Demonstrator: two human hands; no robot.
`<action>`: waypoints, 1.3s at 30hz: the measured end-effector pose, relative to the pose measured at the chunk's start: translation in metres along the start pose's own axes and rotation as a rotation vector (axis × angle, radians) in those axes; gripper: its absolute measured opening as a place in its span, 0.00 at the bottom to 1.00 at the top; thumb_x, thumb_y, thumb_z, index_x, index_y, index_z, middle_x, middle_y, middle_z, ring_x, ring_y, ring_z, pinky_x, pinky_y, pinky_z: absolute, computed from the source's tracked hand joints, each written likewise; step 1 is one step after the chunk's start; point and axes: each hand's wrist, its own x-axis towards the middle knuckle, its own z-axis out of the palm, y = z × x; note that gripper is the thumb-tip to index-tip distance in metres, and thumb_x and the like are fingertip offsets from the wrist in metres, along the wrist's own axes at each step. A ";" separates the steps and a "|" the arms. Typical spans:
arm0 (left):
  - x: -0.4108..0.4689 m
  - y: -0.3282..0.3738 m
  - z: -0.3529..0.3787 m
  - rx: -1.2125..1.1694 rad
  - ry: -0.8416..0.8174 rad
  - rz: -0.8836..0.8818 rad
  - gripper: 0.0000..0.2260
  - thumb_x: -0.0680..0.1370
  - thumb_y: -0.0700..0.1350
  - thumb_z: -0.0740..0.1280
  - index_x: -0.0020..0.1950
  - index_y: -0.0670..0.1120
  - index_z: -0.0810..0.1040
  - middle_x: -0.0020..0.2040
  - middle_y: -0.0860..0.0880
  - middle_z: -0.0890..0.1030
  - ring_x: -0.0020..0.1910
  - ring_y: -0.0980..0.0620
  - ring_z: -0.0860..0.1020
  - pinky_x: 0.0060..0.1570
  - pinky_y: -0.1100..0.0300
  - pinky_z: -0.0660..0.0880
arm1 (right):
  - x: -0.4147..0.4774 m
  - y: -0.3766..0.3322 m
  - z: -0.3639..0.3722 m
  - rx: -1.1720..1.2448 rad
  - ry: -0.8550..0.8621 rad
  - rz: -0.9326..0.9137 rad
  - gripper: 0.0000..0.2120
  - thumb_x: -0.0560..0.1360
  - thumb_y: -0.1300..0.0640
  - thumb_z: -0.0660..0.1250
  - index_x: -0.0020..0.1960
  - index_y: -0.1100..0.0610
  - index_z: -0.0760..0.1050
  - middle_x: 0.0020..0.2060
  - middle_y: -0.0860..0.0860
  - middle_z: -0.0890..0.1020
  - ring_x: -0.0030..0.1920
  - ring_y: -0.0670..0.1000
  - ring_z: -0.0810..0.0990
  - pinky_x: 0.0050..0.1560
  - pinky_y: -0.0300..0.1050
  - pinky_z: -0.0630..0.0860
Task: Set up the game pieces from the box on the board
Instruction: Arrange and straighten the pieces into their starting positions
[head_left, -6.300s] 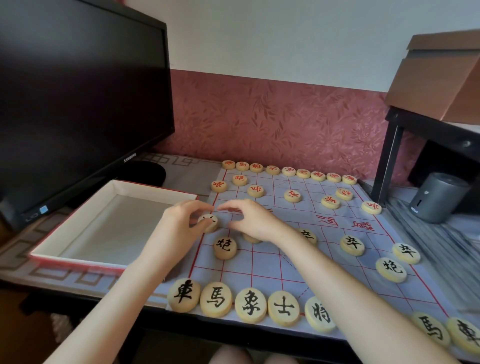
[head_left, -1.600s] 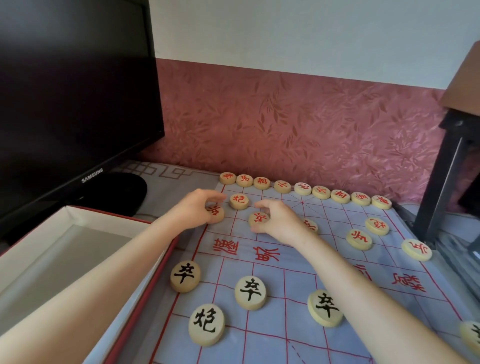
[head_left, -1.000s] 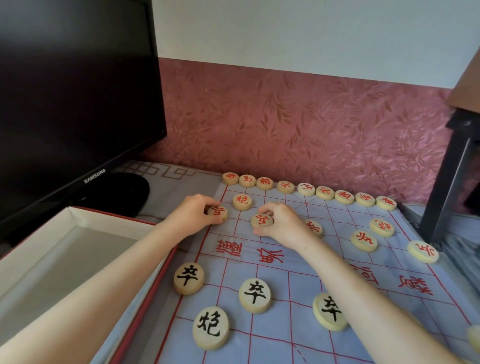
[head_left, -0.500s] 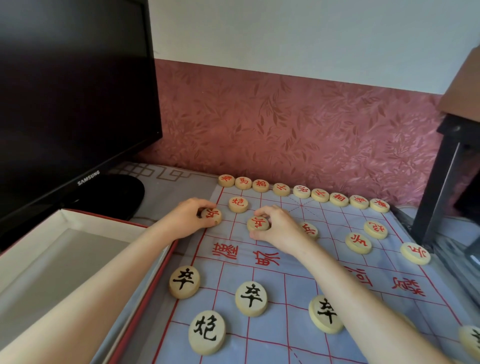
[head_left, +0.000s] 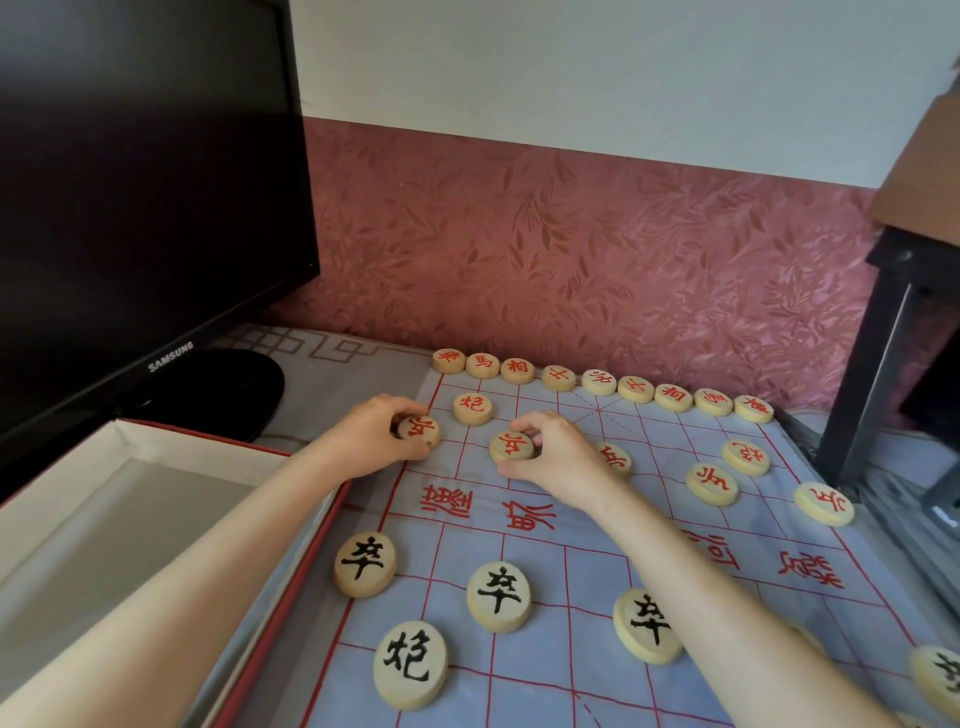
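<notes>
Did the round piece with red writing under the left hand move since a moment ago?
No. The red piece under the left hand stays on the board's left edge line, near the same neighbouring piece.

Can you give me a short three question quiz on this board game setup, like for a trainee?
1. True or false: the box left of the board looks empty.
2. How many red-lettered pieces form the far row?
3. What does each hand touch? A) black-lettered pieces B) red-lettered pieces C) the monitor

Key
1. True.
2. Nine.
3. B: the left hand pinches the edge soldier, the right hand the next soldier.
</notes>
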 end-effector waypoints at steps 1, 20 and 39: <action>0.000 0.000 0.000 -0.001 0.001 -0.002 0.24 0.71 0.45 0.72 0.66 0.48 0.72 0.63 0.48 0.73 0.61 0.51 0.72 0.62 0.56 0.71 | 0.000 0.000 0.001 -0.004 0.003 -0.002 0.26 0.68 0.52 0.74 0.64 0.53 0.71 0.59 0.50 0.75 0.60 0.50 0.73 0.59 0.49 0.73; 0.002 0.068 0.000 0.113 0.108 0.165 0.21 0.73 0.49 0.69 0.65 0.46 0.74 0.61 0.47 0.76 0.60 0.50 0.74 0.55 0.64 0.66 | -0.030 0.026 -0.063 0.041 0.077 0.014 0.20 0.72 0.52 0.70 0.63 0.51 0.73 0.63 0.49 0.74 0.63 0.48 0.70 0.55 0.40 0.64; 0.020 0.148 0.090 0.144 -0.200 0.300 0.23 0.73 0.44 0.70 0.67 0.48 0.71 0.66 0.49 0.73 0.65 0.52 0.71 0.58 0.65 0.66 | -0.061 0.131 -0.119 -0.038 -0.076 0.095 0.23 0.72 0.60 0.69 0.65 0.46 0.72 0.65 0.46 0.74 0.65 0.46 0.71 0.67 0.46 0.69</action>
